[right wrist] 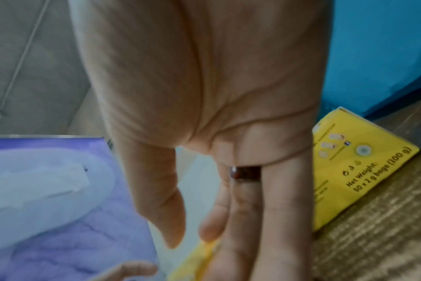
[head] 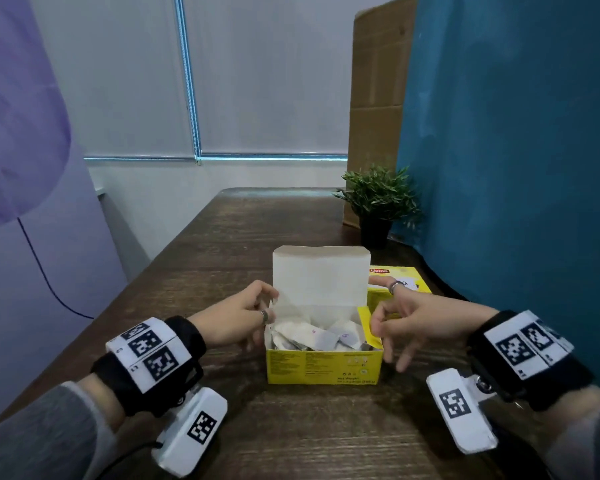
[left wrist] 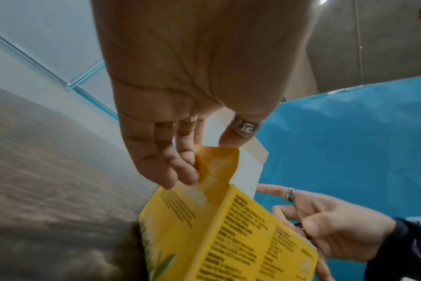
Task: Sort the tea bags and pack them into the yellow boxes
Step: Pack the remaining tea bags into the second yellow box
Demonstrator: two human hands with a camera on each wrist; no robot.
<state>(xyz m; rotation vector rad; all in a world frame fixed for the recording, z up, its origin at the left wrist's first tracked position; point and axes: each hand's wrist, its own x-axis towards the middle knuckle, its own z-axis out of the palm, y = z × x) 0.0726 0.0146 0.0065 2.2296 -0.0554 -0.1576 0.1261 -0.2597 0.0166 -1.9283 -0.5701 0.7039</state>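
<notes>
Dark wood grain runs along the table (head: 222,244), which reaches back to a pale wall with a roller blind (head: 267,81). Taking the open box (head: 324,363) as the landmark: it stands on the table at the middle, its yellow front printed with small black text, its white lid (head: 319,275) standing upright at the back. Inside lie tea bags (head: 312,336), white paper packets jumbled together, some marked in purple ink. Behind the box to its right, a second box (head: 402,282), also yellow and lying closed, shows a red brand label. Further back on that side stands a plant (head: 378,195) in a black pot, with brown cardboard (head: 378,98) behind it and a teal sheet (head: 516,150) on the right. Far left of the box hangs purple cloth (head: 18,109).

At the box's left end, the left hand (head: 238,315) has its fingertips on the yellow side flap (left wrist: 219,163); whether they pinch it, I cannot tell. At the right end, the right hand (head: 406,323) hovers with fingers loosely spread, forefinger stretched toward the lid, holding nothing. Both wear rings, and the wrists carry black bands with white marker blocks.
</notes>
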